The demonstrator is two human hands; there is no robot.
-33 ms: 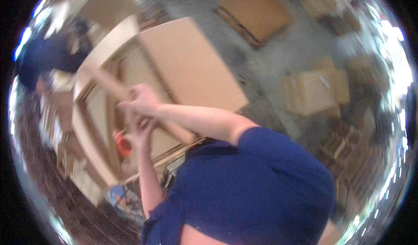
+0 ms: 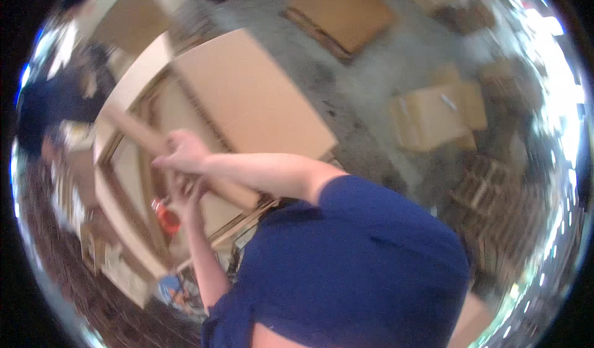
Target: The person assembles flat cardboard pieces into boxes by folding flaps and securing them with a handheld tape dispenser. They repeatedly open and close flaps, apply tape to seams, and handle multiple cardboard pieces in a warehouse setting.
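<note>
A long cardboard strip [image 2: 139,129] lies slantwise over a large cardboard box [image 2: 127,233]. My right hand [image 2: 185,152] is closed on the middle of the strip, thumb and fingers pinched together. Just below it, my left hand [image 2: 189,192] curls its fingers against the near side of the same strip; motion blur softens its fingertips. Inside the box, brown cardboard edging [image 2: 124,184] frames a pale flat panel [image 2: 139,162]. An orange-red round object [image 2: 167,218], perhaps a tape roll, rests in the box beside my left wrist.
A wide box flap [image 2: 253,94] spreads out to the right. Beyond it, flat cardboard sheets [image 2: 340,14] are stacked on the grey floor [image 2: 371,82]. An opened carton [image 2: 430,119] and a wooden pallet [image 2: 479,187] lie farther right. Another person [image 2: 62,88] in dark clothing is at the far left.
The whole view has shifted slightly, so the box and hands appear a little farther left. Both hands keep nearly the same place on the strip.
</note>
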